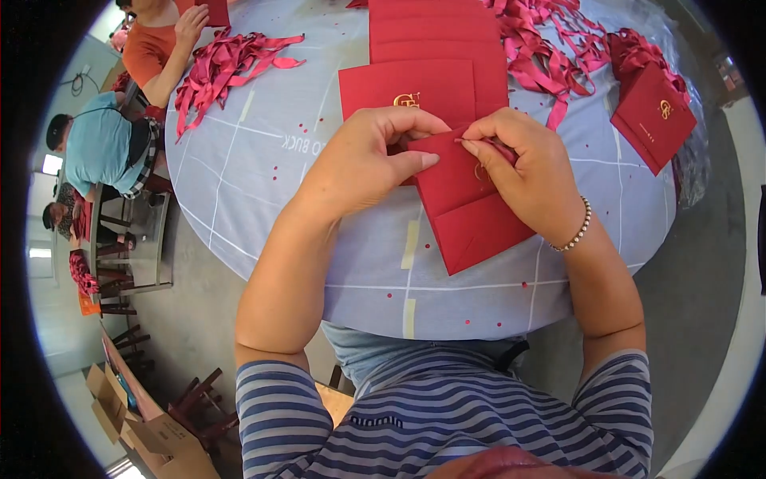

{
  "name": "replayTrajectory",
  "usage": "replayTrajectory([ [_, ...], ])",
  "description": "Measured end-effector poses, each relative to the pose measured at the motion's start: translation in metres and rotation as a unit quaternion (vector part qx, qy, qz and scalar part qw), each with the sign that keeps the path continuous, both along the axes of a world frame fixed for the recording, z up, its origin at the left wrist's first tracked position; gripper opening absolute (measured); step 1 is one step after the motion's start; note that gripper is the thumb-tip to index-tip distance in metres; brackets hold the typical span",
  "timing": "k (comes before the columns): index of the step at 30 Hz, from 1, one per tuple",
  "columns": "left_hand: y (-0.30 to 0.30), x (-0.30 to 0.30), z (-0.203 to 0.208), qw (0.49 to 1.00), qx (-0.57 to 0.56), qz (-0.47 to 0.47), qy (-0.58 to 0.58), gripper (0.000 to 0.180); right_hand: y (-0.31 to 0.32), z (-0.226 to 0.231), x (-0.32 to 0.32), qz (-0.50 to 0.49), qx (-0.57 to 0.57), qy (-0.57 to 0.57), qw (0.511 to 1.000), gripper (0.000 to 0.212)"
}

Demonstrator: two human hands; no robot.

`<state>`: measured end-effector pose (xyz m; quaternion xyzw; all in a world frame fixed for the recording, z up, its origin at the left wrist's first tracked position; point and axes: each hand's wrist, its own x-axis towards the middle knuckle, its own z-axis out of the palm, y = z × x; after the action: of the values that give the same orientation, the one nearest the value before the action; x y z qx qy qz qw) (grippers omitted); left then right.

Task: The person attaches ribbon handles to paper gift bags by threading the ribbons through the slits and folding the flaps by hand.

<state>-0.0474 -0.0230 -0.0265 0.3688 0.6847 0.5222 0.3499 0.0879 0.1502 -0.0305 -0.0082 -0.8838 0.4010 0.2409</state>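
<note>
A red paper bag (477, 233) with a folded bottom and a gold mark lies tilted on the table before me, its upper end between my hands. My left hand (359, 160) is closed at its upper left edge, the thumb on the front and the fingers partly hidden behind. At the top edge, my right hand (531, 172) pinches thumb and forefinger together; what small thing they grip is too hidden to tell. A beaded bracelet (576, 227) circles the right wrist. Just beyond my hands, more flat red bags (435, 52) lie overlapped in a stack.
Red ribbons lie in a left heap (227, 68) and a far right heap (550, 56). Another red bag (654, 116) rests by clear plastic at the right. Small red paper dots dot the round cloth-covered table (359, 263). A person in orange (152, 44) sits across, at the left.
</note>
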Motion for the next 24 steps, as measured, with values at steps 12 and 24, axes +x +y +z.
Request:
replayTrajectory([
  [12, -0.003, -0.005, 0.003, 0.998, 0.024, -0.015, -0.063, 0.037, 0.002, -0.003, -0.001, 0.012, 0.049, 0.053, 0.997, 0.005],
  [24, 0.004, 0.004, -0.004, 1.0, 0.021, 0.004, 0.016, 0.024, -0.011, -0.007, 0.0, 0.023, 0.106, 0.043, 0.993, 0.003],
])
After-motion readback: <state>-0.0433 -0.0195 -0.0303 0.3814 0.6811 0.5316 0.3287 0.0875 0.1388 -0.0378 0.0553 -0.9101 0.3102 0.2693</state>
